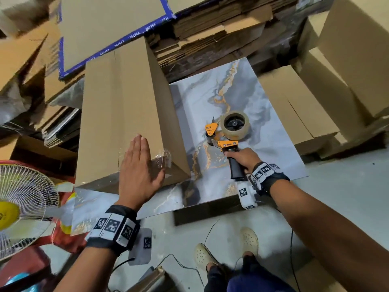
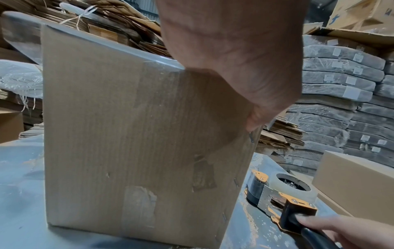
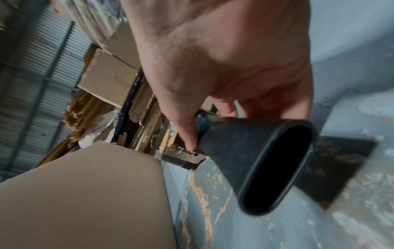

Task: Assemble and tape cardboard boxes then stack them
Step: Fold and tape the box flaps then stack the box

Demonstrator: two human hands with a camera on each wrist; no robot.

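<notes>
Tall cardboard box (image 1: 126, 106) standing on the marbled tabletop (image 1: 242, 91), filling the 9–12 o'clock half; clear tape (image 1: 162, 160) wrapped over its near top corner. Left hand (image 1: 140, 171) laid flat on that taped end, fingers straight, pressing. Main risk: box tall and probably empty, near face close to the 6 o'clock edge of the top — a hard push on the upper end could tip or skid it on the glossy surface. Second: tape end looks crinkled at the corner, so could lift unless rubbed down. Third: tape gun (image 1: 227, 131) at 3 o'clock of the box, lying on the tabletop, right hand (image 1: 244, 159) wrapped around its black handle; toothed blade pointing toward the box, well apart from the left hand for now — a careless swing back would bring teeth near fingers. Surface: grey marble print with orange veins, slick. Room: cluttered store, flattened cartons (image 1: 210, 28) stacked at 12 o'clock, assembled boxes (image 1: 347, 60) at 2 o'clock, fan (image 1: 23, 207) at 8 o'clock, loose cable (image 1: 185, 264) on the floor by the feet — trip hazard when carrying the box to a stack.
</notes>
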